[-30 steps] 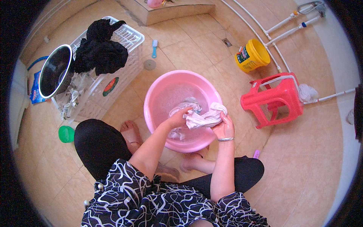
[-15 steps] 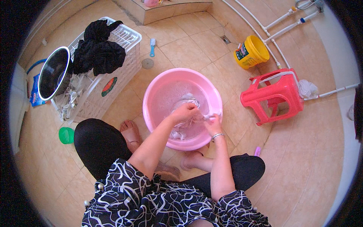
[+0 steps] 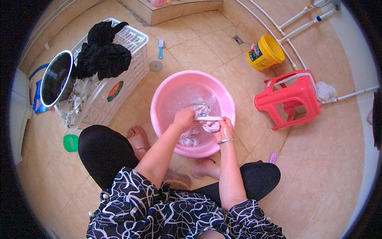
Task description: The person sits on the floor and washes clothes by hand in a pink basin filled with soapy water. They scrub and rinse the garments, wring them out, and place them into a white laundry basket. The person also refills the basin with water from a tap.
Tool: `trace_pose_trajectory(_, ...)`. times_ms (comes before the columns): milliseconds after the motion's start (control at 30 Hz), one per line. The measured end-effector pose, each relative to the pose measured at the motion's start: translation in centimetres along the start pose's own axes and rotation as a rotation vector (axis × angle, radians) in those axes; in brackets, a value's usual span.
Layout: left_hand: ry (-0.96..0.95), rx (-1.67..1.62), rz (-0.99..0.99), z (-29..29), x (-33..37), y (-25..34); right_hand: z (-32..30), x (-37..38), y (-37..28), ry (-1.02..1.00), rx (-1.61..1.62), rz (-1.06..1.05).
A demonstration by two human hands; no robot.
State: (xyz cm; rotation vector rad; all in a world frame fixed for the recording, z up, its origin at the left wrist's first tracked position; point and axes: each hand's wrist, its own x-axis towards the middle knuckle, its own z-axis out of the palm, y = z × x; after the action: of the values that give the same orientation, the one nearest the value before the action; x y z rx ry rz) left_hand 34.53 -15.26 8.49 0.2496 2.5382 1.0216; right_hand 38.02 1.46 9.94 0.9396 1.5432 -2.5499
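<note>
A wet, pale garment is bunched in soapy water inside the round pink basin. One narrow white band of it stretches across between my two hands, just over the water. My left hand is closed on the band's left end, its fingertips partly hidden by the cloth. At the basin's right side, my right hand grips the other end and a rolled part of the garment; a bracelet circles that wrist. More white cloth lies low in the basin, near its front wall.
A white plastic crate at left carries black clothes and a dark bowl. A blue brush and green cup lie on the tiles. Right of the basin are a yellow bucket and a tipped red stool.
The garment has been drawn up, and its band is now pulled straight between my hands. My left hand has shifted left, and my right hand has turned and moved slightly nearer me.
</note>
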Motion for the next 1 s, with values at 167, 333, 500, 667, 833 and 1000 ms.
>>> trace_pose_trajectory(167, 0.292, -0.072, -0.367, 3.8, -0.6, -3.9, 2.4, -1.0, -3.2, -0.056, -0.087, -0.110)
trace_pose_trajectory(333, 0.145, -0.559, -0.606, 6.4, 1.4, -8.5, 5.1, -2.6, -8.2, -0.167, -0.056, -0.222)
trace_pose_trajectory(500, 0.158, -1.681, -0.576, 1.6, 2.1, -3.7, 4.6, -1.1, -12.9, -0.167, -0.029, -0.275)
trace_pose_trajectory(667, 0.149, -2.058, -0.171, -5.9, 7.5, -3.1, 6.8, -0.4, -16.2, -0.177, -0.013, -0.411)
trace_pose_trajectory(833, 0.228, -1.799, -0.179, -14.9, 3.9, 7.1, 5.7, 1.6, -16.9, -0.196, -0.181, -0.456)
trace_pose_trajectory(1000, 0.010, -1.804, -0.360, -7.5, 5.4, 6.1, 0.2, 7.7, -7.6, -0.074, -1.069, -0.580)
